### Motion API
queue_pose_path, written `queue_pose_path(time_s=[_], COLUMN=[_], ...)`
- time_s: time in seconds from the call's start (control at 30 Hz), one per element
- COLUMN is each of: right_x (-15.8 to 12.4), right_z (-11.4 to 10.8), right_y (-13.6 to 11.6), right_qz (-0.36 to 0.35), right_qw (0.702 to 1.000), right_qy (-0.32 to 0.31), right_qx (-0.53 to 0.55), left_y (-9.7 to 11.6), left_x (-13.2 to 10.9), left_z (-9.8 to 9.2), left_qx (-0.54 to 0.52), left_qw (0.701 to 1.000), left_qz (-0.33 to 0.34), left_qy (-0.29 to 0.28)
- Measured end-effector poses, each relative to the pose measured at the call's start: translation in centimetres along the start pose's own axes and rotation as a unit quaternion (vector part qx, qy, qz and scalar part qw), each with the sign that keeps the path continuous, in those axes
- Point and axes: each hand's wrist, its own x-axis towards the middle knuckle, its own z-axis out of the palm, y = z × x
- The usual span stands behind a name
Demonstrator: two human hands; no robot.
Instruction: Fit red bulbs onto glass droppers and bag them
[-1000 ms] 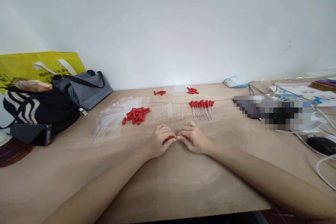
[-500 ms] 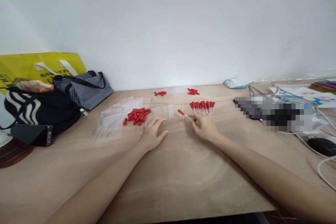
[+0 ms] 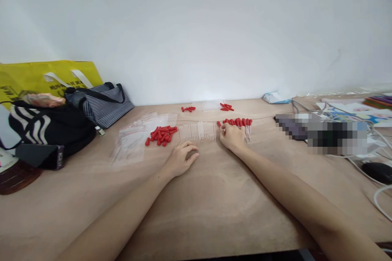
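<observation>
My right hand (image 3: 232,137) is closed at the left end of a row of droppers (image 3: 243,122), whose red rubber bulbs point to the wall. Its fingers pinch a dropper (image 3: 218,123); only the red bulb shows, the tube being hidden by the hand. On the table rests my left hand (image 3: 181,159), fingers loosely bent and thumb apart, holding nothing. Just beyond it, thin clear tubes (image 3: 194,131) lie side by side. A heap of red rubber bulbs (image 3: 161,135) sits left of the tubes.
Clear zip bags (image 3: 130,147) lie left of the bulbs. Two small groups of red bulbs (image 3: 188,109) are near the wall. A striped bag (image 3: 102,104) and a black bag (image 3: 61,130) stand left. Cables, a dark phone (image 3: 290,126) and a black mouse (image 3: 377,172) lie right.
My right hand has brought the dropper to the right, next to the row, and its bulb now points to the wall. My left hand has barely moved.
</observation>
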Motion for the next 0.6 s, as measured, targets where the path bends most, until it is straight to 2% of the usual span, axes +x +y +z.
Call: queue_pose_path(time_s=[0.37,0.5,0.6], right_x=[-0.4,-0.3,0.0], right_z=[-0.2,-0.4,-0.5], right_y=[0.1,-0.7,-1.4], right_qz=[-0.021,-0.004,0.016], right_qw=[0.999,1.0,0.998], right_qy=[-0.02,-0.026,-0.056], right_qx=[-0.019,-0.006,-0.007], left_y=[-0.1,-0.1,-0.8], left_x=[-0.1,0.1,0.2], left_z=[0.2,0.0,-1.1], left_qx=[0.036,0.136,0.227], left_qw=[0.999,0.986,0.956], left_qz=[-0.011,-0.076,-0.147], left_qy=[0.003,0.053,0.112])
